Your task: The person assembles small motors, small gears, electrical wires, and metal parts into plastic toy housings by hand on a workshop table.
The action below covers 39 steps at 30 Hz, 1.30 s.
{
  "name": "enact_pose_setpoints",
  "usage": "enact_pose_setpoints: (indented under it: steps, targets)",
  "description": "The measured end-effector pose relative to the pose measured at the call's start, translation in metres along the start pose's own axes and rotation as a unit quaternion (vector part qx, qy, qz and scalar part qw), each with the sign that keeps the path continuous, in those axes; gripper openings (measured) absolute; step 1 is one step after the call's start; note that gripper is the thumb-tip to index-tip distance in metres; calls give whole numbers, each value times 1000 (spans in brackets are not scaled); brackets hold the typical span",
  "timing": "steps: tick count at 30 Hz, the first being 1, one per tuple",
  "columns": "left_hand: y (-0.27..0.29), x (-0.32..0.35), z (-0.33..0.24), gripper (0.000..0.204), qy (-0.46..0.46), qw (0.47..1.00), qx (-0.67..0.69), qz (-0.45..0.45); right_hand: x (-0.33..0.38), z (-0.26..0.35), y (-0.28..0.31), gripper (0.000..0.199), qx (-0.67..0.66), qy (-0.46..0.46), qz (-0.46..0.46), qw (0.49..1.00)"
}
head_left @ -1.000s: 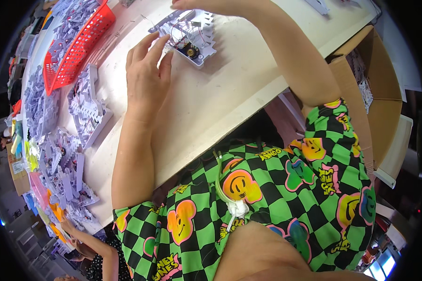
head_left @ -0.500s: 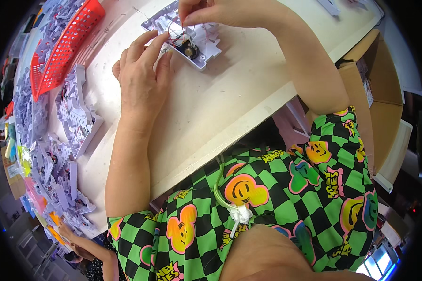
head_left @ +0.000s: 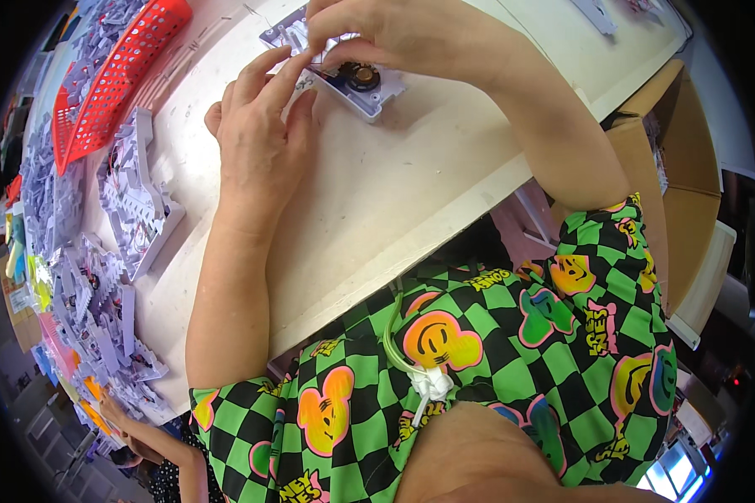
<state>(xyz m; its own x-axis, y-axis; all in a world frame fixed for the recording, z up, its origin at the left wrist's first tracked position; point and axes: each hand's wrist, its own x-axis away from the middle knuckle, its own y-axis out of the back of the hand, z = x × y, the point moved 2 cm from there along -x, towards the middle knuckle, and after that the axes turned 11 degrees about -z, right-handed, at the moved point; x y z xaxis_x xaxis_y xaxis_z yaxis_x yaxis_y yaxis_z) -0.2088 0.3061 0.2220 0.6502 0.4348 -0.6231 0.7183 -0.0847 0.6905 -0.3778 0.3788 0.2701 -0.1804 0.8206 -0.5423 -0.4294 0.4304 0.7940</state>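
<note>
A pale plastic housing [head_left: 372, 106] lies at the far middle of the table, its inner side up. Inside it a round black speaker [head_left: 361, 76] with a brass-coloured centre shows near the right-hand end. My left hand [head_left: 260, 138] reaches over the near left edge of the housing, its fingers stretched and apart, with the thumb off to the side. Over the middle of the housing, my right hand [head_left: 386, 35] has thumb and fingers closed in a pinch beside my left index fingertip. What sits between those fingertips is hidden; thin wires stick out past the housing's far left corner.
A red perforated basket [head_left: 113, 80] of pale plastic parts stands at the far left. Several more housings [head_left: 138, 197] and a heap of parts [head_left: 101, 318] lie along the left side. An open cardboard box [head_left: 688, 142] is at the right. Another person's arm [head_left: 164, 444] shows lower left.
My right hand has come down and slightly left into the housing, from above it where thin red wires showed beneath its fingertips. The housing has shifted slightly right in view. My left hand stays beside it.
</note>
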Motion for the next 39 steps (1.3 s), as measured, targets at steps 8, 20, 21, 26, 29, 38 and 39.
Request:
enact_pose_setpoints:
  steps: [8, 20, 21, 26, 29, 38, 39]
  targets:
    - [-1, -2, 1, 34, 22, 999, 32, 8, 5, -2, 0, 10, 15, 20, -79, 997]
    - [-2, -4, 8, 39, 116, 973, 192, -61, 2, -23, 5, 11, -271, -230, -32, 934]
    - [-1, -3, 9, 40, 130, 966, 209, -78, 1, -23, 3, 11, -295, -245, -42, 923]
    - [-3, -8, -3, 42, 167, 955, 223, -99, -1, -15, 0, 12, -352, -267, -62, 895]
    - [-8, -6, 5, 39, 161, 948, 253, -104, -4, -8, -3, 13, -381, -268, -79, 881]
    - [6, -7, 11, 29, 294, 847, 435, -83, -3, -14, 1, 43, -236, -152, -35, 959]
    - [7, -6, 11, 28, 297, 845, 439, -71, -5, -12, 8, 50, -199, -174, 35, 964]
